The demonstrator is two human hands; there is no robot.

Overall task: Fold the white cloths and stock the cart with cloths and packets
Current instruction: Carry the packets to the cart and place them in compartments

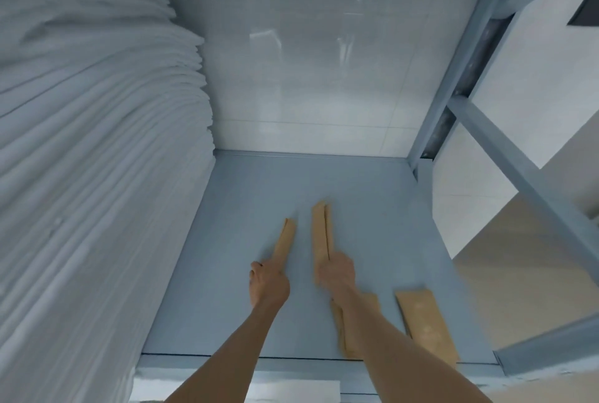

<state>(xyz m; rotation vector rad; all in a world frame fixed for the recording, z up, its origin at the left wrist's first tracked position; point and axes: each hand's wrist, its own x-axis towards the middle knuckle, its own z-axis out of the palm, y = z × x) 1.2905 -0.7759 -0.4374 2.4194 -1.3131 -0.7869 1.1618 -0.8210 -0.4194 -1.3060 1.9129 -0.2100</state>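
On a grey-blue shelf [372,227] my left hand [267,282] grips the near end of one brown paper packet [285,240], which points away from me. My right hand [335,273] grips two or three brown packets [321,234] held together on edge, just right of the first. More brown packets lie flat on the shelf near its front edge: one [424,321] at the right, another [366,305] partly hidden under my right forearm. A tall stack of folded white cloths [90,175] fills the left side of the shelf.
A glossy white tiled wall [308,62] closes the back of the shelf. Grey metal uprights and a diagonal brace [505,149] stand on the right, with a white wall and beige floor [531,273] beyond. The shelf's front lip [291,367] runs below my forearms.
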